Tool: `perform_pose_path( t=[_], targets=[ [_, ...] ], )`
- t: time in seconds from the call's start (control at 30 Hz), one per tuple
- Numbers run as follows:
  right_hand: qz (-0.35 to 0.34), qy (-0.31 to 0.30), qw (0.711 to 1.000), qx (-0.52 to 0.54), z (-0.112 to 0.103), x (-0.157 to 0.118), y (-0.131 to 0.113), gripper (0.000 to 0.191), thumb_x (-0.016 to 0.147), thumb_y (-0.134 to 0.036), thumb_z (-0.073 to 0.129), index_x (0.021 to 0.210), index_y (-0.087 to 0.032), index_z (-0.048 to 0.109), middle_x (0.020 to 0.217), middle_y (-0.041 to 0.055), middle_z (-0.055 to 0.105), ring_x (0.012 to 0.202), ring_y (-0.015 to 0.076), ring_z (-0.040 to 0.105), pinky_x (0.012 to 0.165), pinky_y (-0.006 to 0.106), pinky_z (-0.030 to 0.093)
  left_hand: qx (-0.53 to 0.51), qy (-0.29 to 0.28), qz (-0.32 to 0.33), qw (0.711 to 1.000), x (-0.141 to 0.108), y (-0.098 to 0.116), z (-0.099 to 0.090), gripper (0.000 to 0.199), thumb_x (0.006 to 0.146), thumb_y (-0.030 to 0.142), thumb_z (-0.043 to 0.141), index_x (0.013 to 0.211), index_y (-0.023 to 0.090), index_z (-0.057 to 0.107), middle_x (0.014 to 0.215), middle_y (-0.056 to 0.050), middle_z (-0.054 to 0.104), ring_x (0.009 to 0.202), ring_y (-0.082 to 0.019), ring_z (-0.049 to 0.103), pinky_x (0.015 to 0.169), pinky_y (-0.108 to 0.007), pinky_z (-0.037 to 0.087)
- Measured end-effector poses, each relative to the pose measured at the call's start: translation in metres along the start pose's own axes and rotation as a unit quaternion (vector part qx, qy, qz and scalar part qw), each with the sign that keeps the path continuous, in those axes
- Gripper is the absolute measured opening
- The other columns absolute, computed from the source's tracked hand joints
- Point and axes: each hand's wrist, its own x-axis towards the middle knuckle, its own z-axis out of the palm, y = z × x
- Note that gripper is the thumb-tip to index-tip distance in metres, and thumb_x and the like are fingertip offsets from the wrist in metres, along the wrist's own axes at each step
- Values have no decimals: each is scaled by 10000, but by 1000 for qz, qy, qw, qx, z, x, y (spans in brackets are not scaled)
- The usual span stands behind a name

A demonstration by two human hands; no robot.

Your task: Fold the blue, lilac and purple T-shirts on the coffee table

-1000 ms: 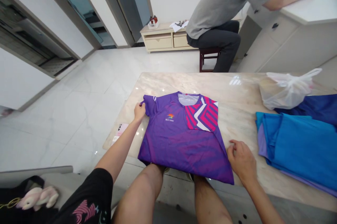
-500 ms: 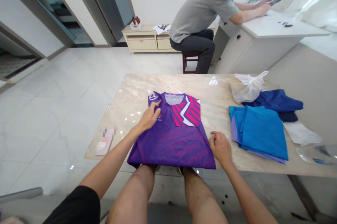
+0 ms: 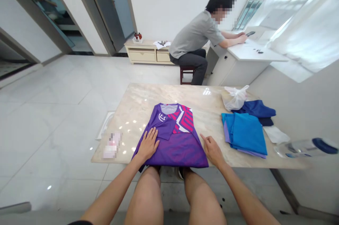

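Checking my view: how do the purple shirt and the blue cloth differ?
The purple shirt has a pink-and-white panel; the blue cloth looks plain. The shirt lies wide, sleeves folded in; the cloth is folded smaller. The left hand rests on the shirt; neither hand touches the cloth. Both lie on the table.

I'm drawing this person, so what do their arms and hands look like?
The left hand and right hand are bare, with no gloves, rings or watch showing. A bit of black sleeve shows on the left arm, none on the right arm.
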Motion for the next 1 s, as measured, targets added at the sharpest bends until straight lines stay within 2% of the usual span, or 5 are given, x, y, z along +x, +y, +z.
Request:
perform_pose_path(
  t=[0.33, 0.6, 0.77, 0.9, 1.0],
  targets=[
    [-39, -58, 997, 25, -9, -37, -59, 326, 1033, -255, 543, 1235, -207, 794, 1079, 121, 706, 1034, 283, 650, 936, 449, 547, -19, 44, -85, 995, -43, -45, -32, 507, 1114, 419, 443, 1505, 173, 650, 1582, -219, 643, 1474, -406, 594, 1256, -647, 427],
    [66, 63, 995, 44, 50, 146, 2, 536, 1102, -618, 478, 917, -173, 713, 901, 183, 668, 903, 298, 637, 835, 503, 489, -105, 38, -232, 966, 92, -90, -30, 470, 948, 413, 771, 1325, 157, 659, 1330, -216, 728, 1263, -382, 705, 1083, -484, 577],
    [81, -37, 996, 31, 71, 236, 10, 667, 1118, -660, 461, 817, -116, 703, 800, 115, 683, 897, 226, 634, 914, 523, 465, -148, -28, -177, 973, 176, -123, -13, 144, 937, 333, 788, 1009, 213, 754, 1027, -92, 810, 1045, -311, 770, 1002, -404, 590],
    [109, -6, 994, 28, 50, 310, 32, 666, 1168, -591, 380, 1107, -8, 698, 1077, 120, 753, 1059, 222, 670, 1021, 520, 451, -150, 96, -128, 976, 260, -137, -38, 274, 1020, 362, 713, 950, 98, 680, 949, -48, 737, 1056, -250, 772, 1046, -417, 573],
    [23, 131, 990, 38, 6, 340, 37, 932, 1116, -577, 1, 1137, 100, 642, 1296, 178, 677, 1232, 250, 636, 993, 485, 413, -145, 228, -44, 962, 288, -124, -81, 568, 1156, 419, 188, 962, 47, 571, 1070, -57, 649, 1200, -209, 729, 1056, -438, 532]
  ],
)
